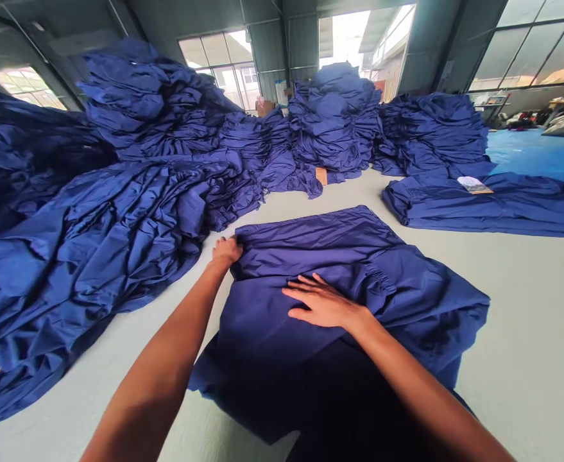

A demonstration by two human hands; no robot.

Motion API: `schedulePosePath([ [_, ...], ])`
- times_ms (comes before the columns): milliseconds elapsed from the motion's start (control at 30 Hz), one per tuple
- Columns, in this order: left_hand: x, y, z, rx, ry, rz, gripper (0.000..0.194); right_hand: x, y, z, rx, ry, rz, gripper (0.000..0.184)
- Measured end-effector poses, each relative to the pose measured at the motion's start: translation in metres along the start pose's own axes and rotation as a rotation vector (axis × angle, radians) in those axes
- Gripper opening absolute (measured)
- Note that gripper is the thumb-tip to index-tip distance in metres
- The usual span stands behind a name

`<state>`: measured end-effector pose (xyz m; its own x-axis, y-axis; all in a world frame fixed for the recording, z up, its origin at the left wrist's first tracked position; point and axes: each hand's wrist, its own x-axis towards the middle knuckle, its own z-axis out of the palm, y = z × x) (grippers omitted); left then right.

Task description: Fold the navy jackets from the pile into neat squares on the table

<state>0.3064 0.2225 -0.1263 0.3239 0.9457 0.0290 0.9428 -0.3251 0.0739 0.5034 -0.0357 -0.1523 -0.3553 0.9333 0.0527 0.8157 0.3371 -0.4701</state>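
Note:
A navy blue garment point(358, 256) lies spread on the pale table point(527, 308) in front of me. My left hand point(226, 250) is closed on the garment's far left edge, fingers curled round the cloth. Flat on the middle of the garment rests my right hand point(321, 301), its fingers stretched out and pointing left. A gathered seam point(382, 280) shows just right of that hand.
A big loose heap of the same blue cloth point(94, 244) covers the table's left side. Tall stacks of folded blue garments point(334, 122) stand at the back. A flat pile with a paper tag point(474, 185) lies at the right.

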Motion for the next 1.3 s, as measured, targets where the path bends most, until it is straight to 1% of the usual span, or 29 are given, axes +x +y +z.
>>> schedulePosePath([
  [67, -0.03, 0.012, -0.008, 0.006, 0.044, 0.035, 0.046, -0.006, 0.004, -0.018, -0.028, 0.053, 0.039, 0.061],
  [100, -0.049, 0.018, -0.011, 0.004, 0.053, 0.07, 0.049, -0.01, 0.008, -0.029, -0.051, 0.079, 0.082, 0.061],
  [167, -0.093, 0.031, -0.012, 0.003, 0.027, 0.167, 0.055, -0.022, 0.018, -0.049, -0.102, 0.105, 0.222, 0.063],
  [200, -0.116, 0.036, -0.009, 0.005, 0.005, 0.212, 0.063, -0.028, 0.025, -0.058, -0.126, 0.1, 0.306, 0.065],
  [233, -0.138, 0.041, -0.005, 0.019, -0.026, 0.23, 0.068, -0.036, 0.032, -0.064, -0.148, 0.084, 0.39, 0.066],
  [267, -0.157, 0.044, 0.001, 0.028, -0.054, 0.238, 0.071, -0.044, 0.04, -0.067, -0.17, 0.058, 0.471, 0.068],
  [333, -0.187, 0.047, 0.016, 0.049, -0.093, 0.233, 0.073, -0.06, 0.057, -0.065, -0.204, -0.03, 0.615, 0.071],
  [400, -0.203, 0.045, 0.032, 0.064, -0.06, 0.244, 0.07, -0.075, 0.073, -0.054, -0.204, -0.088, 0.699, 0.073],
  [433, -0.207, 0.043, 0.038, 0.068, -0.025, 0.261, 0.068, -0.081, 0.08, -0.047, -0.191, -0.09, 0.71, 0.074],
  [500, -0.207, 0.039, 0.047, 0.073, 0.042, 0.303, 0.064, -0.09, 0.09, -0.033, -0.168, -0.042, 0.695, 0.074],
  [533, -0.205, 0.038, 0.049, 0.075, 0.057, 0.318, 0.063, -0.093, 0.093, -0.027, -0.168, -0.011, 0.685, 0.073],
  [600, -0.2, 0.037, 0.048, 0.085, 0.046, 0.333, 0.063, -0.097, 0.095, -0.023, -0.168, 0.022, 0.673, 0.072],
  [633, -0.198, 0.037, 0.046, 0.092, 0.035, 0.338, 0.063, -0.099, 0.094, -0.024, -0.166, 0.031, 0.666, 0.071],
  [700, -0.198, 0.037, 0.039, 0.107, 0.028, 0.366, 0.063, -0.108, 0.089, -0.033, -0.158, 0.05, 0.623, 0.069],
  [767, -0.206, 0.034, 0.028, 0.107, 0.075, 0.44, 0.061, -0.128, 0.077, -0.048, -0.174, 0.097, 0.516, 0.067],
  [800, -0.213, 0.032, 0.022, 0.092, 0.116, 0.488, 0.059, -0.142, 0.069, -0.056, -0.187, 0.127, 0.431, 0.066],
  [867, -0.237, 0.027, 0.009, 0.031, 0.178, 0.599, 0.054, -0.178, 0.049, -0.068, -0.204, 0.175, 0.227, 0.062],
  [900, -0.254, 0.025, 0.003, -0.01, 0.183, 0.66, 0.053, -0.198, 0.039, -0.071, -0.2, 0.172, 0.137, 0.059],
  [933, -0.272, 0.024, -0.001, -0.048, 0.16, 0.735, 0.053, -0.219, 0.03, -0.07, -0.193, 0.161, 0.077, 0.056],
  [1000, -0.314, 0.027, -0.004, -0.087, 0.073, 0.913, 0.056, -0.257, 0.015, -0.06, -0.179, 0.089, 0.017, 0.056],
  [1033, -0.335, 0.031, -0.003, -0.089, 0.026, 0.998, 0.062, -0.273, 0.011, -0.051, -0.176, 0.047, 0.006, 0.058],
  [1067, -0.355, 0.037, 0.001, -0.074, -0.027, 1.063, 0.069, -0.287, 0.009, -0.04, -0.176, 0.01, 0.0, 0.06],
  [1100, -0.373, 0.043, 0.006, -0.059, -0.062, 1.098, 0.075, -0.297, 0.008, -0.028, -0.179, -0.011, 0.0, 0.06],
  [1167, -0.401, 0.056, 0.017, -0.038, -0.053, 1.058, 0.082, -0.309, 0.011, -0.008, -0.188, -0.019, 0.013, 0.06],
  [1200, -0.411, 0.06, 0.021, -0.032, -0.038, 1.021, 0.082, -0.312, 0.012, -0.001, -0.192, -0.005, 0.022, 0.06],
  [1233, -0.418, 0.061, 0.024, -0.027, -0.023, 0.986, 0.08, -0.314, 0.013, 0.004, -0.195, 0.014, 0.03, 0.06],
  [1300, -0.427, 0.057, 0.023, -0.025, -0.035, 0.96, 0.073, -0.319, 0.011, 0.007, -0.198, 0.056, 0.033, 0.06],
])
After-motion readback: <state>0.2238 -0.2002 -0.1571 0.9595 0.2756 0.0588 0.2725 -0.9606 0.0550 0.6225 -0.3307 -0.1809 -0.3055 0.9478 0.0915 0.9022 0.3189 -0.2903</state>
